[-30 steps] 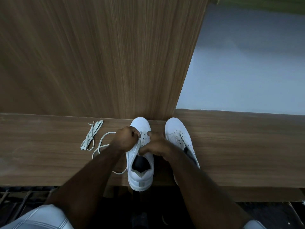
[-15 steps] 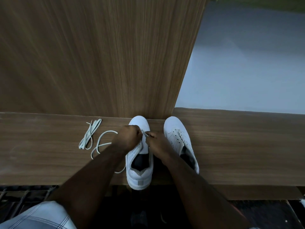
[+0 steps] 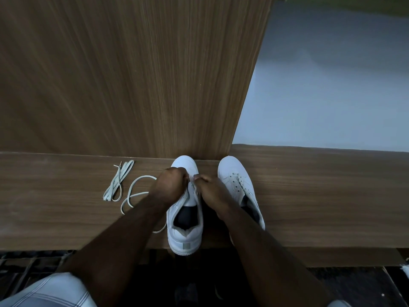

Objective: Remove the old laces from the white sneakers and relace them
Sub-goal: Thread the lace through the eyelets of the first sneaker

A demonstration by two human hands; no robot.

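Both hands are bunched over the front eyelets of the left shoe (image 3: 185, 218); the left hand (image 3: 169, 186) is curled tight, and the right hand (image 3: 210, 188) pinches something small and pale where the two grips meet; it looks like the lace (image 3: 137, 191), but the spot is too small to be sure. That lace runs out to the left and lies in loose loops on the desk (image 3: 321, 196); a second lace (image 3: 119, 180) lies folded further left, near the wall. The right shoe (image 3: 240, 185) stands just beside the first, its holes bare.

I think the step is to pull the lace through the low holes. To do it well, keep the shoe flat and steady; pull slow and straight; keep the lace flat, not twisted; watch the loose loops so they do not knot.
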